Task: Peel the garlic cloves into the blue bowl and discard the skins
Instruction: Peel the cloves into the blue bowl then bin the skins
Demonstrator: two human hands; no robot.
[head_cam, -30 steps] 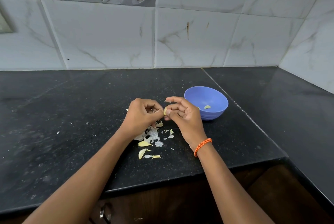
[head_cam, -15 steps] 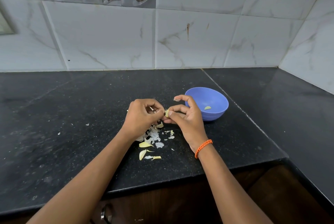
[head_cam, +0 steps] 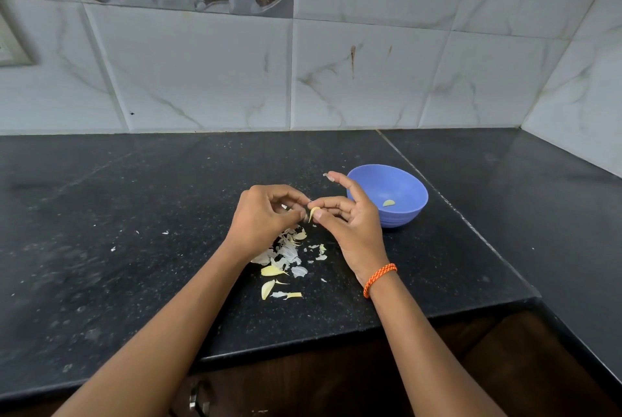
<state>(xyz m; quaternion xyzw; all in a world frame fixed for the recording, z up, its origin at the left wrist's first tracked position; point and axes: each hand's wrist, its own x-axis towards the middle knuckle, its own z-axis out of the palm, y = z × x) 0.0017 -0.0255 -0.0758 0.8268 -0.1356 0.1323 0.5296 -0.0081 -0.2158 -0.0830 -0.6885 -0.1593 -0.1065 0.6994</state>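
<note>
A pale garlic clove [head_cam: 314, 213] is pinched between thumb and finger of my right hand [head_cam: 353, 225], whose index finger sticks up. My left hand [head_cam: 266, 214] meets it from the left, fingers curled and picking at the clove's end. Both hands hover over a heap of white garlic skins [head_cam: 286, 253] on the black counter. Unpeeled yellowish cloves [head_cam: 269, 271] lie at the heap's near side. The blue bowl [head_cam: 409, 186] stands just right of my right hand, with one peeled clove [head_cam: 388, 203] inside.
The black stone counter [head_cam: 134, 214] runs left and turns along the right wall. Its front edge [head_cam: 303, 346] lies close below the skins. White marble tiles [head_cam: 202, 70] back it. Small skin flecks [head_cam: 138, 232] are scattered to the left.
My right index finger has lifted away from the clove and now points up. Both hands stay over the skin heap, still working the same clove.
</note>
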